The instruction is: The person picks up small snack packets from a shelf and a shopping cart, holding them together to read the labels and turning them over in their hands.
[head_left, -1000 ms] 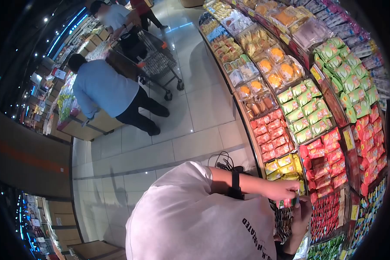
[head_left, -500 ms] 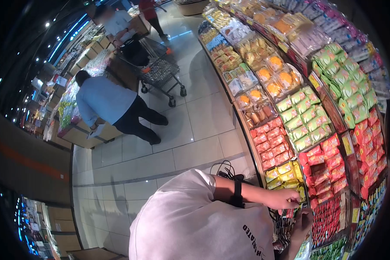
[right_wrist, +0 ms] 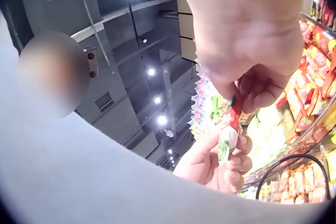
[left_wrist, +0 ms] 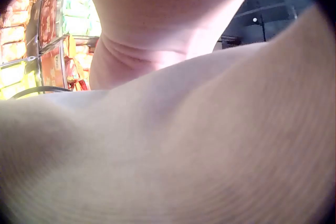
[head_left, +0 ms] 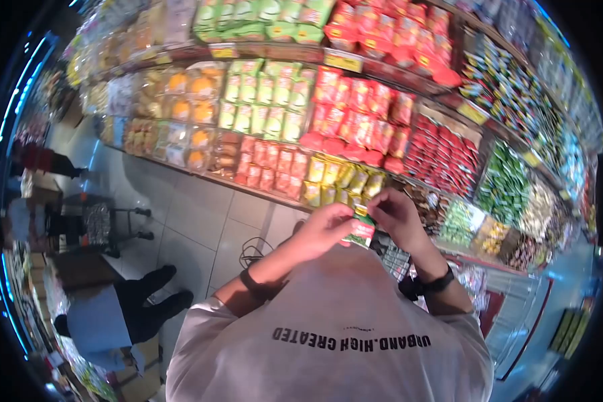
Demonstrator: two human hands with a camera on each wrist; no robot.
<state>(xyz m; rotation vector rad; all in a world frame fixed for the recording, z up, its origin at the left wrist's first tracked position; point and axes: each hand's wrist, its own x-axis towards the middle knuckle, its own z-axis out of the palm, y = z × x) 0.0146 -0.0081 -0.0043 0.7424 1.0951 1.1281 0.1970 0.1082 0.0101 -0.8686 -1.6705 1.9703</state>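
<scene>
A small red, white and green packet [head_left: 362,232] is held between both hands in front of the chest, beside the shelf edge. In the head view, the left hand [head_left: 326,232] grips its left side. The right hand [head_left: 396,216] has curled fingers at its upper right edge. From the right wrist, the packet [right_wrist: 229,136] shows end up, the left hand [right_wrist: 218,163] curled round its lower part and the right hand [right_wrist: 252,50] pinching the upper end. Only the underside of the left hand [left_wrist: 147,24] appears in the left wrist view, its fingers hidden.
Tilted shelves hold green packs [head_left: 264,100], red packs [head_left: 355,114], yellow packs [head_left: 335,177] and green-wrapped items [head_left: 502,177]. A black cable [head_left: 253,251] hangs near the shelf edge. At left are a person in blue [head_left: 100,321] and a shopping cart [head_left: 100,224].
The head view has turned, so the shelves now run across the top and the other people stand farther left. Both forearms and the packet now show more fully, in front of the chest.
</scene>
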